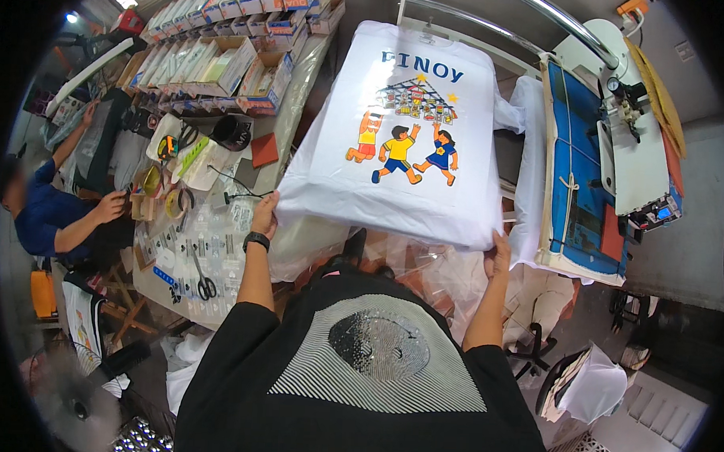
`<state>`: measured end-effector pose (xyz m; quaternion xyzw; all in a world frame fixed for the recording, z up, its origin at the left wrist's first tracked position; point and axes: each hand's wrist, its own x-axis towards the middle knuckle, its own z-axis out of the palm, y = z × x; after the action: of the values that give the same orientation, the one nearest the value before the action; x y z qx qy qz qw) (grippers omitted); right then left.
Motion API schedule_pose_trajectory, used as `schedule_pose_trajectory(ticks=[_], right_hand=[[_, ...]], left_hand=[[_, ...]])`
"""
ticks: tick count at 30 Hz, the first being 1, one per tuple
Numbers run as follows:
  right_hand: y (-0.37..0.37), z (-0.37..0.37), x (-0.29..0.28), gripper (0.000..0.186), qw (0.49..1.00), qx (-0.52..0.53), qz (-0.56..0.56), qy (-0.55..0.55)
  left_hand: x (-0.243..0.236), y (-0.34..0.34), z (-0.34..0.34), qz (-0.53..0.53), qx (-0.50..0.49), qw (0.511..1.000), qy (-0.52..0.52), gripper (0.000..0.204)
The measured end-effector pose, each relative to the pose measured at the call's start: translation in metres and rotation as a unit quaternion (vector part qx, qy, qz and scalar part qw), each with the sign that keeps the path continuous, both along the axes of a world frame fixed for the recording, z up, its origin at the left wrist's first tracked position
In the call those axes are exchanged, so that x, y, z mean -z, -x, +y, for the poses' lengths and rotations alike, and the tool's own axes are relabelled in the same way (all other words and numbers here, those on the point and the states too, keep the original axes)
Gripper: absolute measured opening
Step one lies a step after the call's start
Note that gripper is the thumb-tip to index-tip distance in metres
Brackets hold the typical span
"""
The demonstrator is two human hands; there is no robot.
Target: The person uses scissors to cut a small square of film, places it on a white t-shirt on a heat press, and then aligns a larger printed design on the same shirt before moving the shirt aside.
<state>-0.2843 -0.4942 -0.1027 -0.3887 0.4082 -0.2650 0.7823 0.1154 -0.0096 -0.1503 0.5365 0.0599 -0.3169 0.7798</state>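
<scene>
White T-shirt (403, 180) with colourful cartoon print, blue press pad (575, 170)

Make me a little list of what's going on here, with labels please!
Left hand: grips the lower left edge of the white T-shirt
Right hand: grips the shirt's lower right edge
Shirt print: three cartoon children under a colourful house
Beside it: heat press on the right
Worktable: scissors, tape rolls, boxes
Other person: seated at far left

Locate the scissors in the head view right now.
The scissors lie on the plastic-covered worktable at lower left, left of the person's left forearm, below the tape rolls and well clear of the white printed T-shirt.
</scene>
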Motion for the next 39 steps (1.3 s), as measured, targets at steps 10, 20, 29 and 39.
schedule_pose_trajectory(ticks=[10, 20, 29, 39], right_hand=[[0.039, -0.005, 0.007, 0.040, 0.962, -0.211, 0.156, -0.081], [0.091, 0.042, -0.005, 0.033, 0.992, -0.103, 0.058, -0.051], [0.109, 0.044, -0.025, 0.022, 0.979, -0.094, 0.175, 0.040], [0.116, 0.040, -0.015, 0.027, 0.956, -0.083, 0.231, 0.160]], left_hand=[[0.000, 0.013, 0.028, 0.020, 0.112, 0.984, -0.135, 0.034], [-0.030, 0.066, 0.064, 0.025, 0.036, 0.988, -0.146, 0.035], [-0.047, 0.074, 0.088, -0.078, 0.008, 0.970, -0.229, 0.022], [-0.055, 0.074, 0.083, -0.107, 0.020, 0.947, -0.301, 0.025]])
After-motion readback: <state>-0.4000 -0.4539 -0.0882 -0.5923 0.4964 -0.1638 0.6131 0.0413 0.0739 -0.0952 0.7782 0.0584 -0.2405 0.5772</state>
